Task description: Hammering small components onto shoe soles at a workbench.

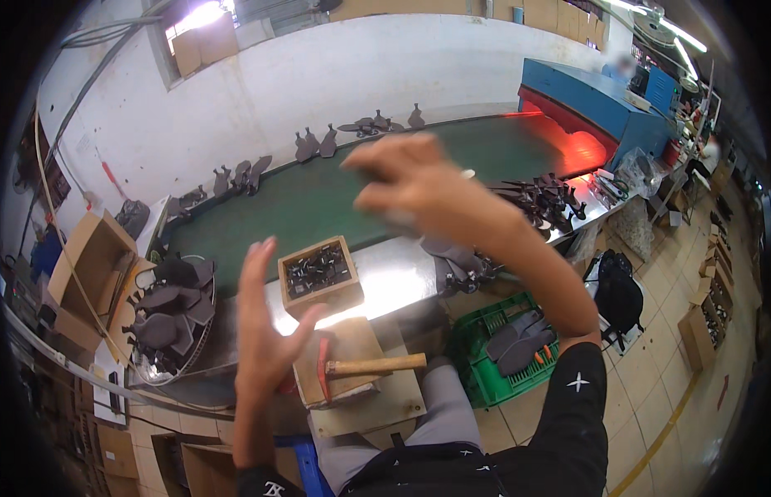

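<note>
Far to the left of the left hand, an open cardboard box (89, 267) sits at the table edge, and just beside it a wire basket (172, 319) holds a heap of dark grey shoe-upper pieces (174, 300). The left hand (265, 331) is raised, palm open and its fingers (255, 269) spread and straight, gripping nothing. Just right of those fingers stands a small wooden box of dark metal tacks (319, 273) on the shiny steel table (394, 282). Below it, close to the left thumb, a hammer (365, 367) with a wooden handle and red-edged head lies flat on a wooden block (340, 360) (the handle pointing right). Behind all this runs a green conveyor belt (319, 195) with more grey pieces (315, 142) stood along its far edge. The right hand (410, 189) hovers above the belt, blurred; its fingers (377, 161) are curled, and whether they grip something pale cannot be told. Right of that forearm, a green plastic crate (485, 373) on the floor holds grey insoles (518, 335). Farther right are a black backpack (617, 290) and a blue heating tunnel (592, 103) glowing red.
</note>
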`<state>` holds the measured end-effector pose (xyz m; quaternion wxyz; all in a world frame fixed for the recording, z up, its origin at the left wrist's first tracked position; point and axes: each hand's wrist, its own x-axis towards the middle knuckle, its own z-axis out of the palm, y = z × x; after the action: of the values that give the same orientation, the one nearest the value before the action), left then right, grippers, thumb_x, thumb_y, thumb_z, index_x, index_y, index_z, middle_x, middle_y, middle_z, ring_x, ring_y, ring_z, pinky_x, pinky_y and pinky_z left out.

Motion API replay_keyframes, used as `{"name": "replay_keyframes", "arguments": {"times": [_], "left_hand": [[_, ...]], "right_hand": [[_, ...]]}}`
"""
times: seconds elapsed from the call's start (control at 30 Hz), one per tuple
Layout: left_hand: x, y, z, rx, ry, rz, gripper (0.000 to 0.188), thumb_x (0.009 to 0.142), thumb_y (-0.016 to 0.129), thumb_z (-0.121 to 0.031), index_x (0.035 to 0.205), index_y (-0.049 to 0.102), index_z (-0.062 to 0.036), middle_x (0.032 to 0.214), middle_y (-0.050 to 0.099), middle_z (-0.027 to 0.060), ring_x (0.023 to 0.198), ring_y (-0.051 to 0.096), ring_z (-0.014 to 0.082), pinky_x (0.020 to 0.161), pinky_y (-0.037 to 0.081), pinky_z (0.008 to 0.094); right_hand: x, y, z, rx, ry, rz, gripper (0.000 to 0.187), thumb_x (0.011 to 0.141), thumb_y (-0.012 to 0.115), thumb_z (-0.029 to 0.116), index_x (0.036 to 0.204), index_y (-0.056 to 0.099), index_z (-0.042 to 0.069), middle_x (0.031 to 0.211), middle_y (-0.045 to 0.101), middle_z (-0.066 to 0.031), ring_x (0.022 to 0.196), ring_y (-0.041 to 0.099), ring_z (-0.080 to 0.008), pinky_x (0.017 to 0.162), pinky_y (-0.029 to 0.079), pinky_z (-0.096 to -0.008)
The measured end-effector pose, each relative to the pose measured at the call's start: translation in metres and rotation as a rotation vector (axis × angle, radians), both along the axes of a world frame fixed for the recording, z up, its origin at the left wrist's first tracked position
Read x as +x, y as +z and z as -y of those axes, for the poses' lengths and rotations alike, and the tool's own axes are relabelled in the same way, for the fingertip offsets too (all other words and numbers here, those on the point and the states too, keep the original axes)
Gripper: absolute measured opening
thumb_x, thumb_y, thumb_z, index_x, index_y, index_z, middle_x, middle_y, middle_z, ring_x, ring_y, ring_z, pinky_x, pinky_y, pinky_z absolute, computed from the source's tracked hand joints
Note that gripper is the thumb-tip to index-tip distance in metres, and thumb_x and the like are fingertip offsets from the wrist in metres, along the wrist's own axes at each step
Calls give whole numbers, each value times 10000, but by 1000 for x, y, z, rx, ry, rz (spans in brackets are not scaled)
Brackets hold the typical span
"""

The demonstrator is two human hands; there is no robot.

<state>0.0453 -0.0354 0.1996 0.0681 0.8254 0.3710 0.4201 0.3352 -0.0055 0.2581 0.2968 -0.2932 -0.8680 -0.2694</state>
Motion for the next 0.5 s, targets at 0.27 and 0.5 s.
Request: {"name": "replay_keyframes", "arguments": {"times": [0.27, 0.5], "left_hand": [[-43, -80, 56, -793, -193, 921, 616, 890, 683, -36, 1429, 386, -65, 1102, 628, 94, 841, 648, 164, 686, 554, 272], [-28, -151, 32, -905, -44, 977, 405, 986, 589, -171, 1372, 506, -81, 1073, 613, 81, 835, 640, 181, 706, 547, 294]], "right_hand": [[-121, -194, 48, -531, 69, -411, 1034, 778, 767, 409, 1537, 156, 63, 1551, 194, -264, 1376, 342, -408, 1080, 375, -465], [-52, -290, 160, -815, -548, -514, 472, 775, 776, 237, 1170, 552, 109, 798, 687, -163, 713, 676, -376, 608, 536, -464]]}}
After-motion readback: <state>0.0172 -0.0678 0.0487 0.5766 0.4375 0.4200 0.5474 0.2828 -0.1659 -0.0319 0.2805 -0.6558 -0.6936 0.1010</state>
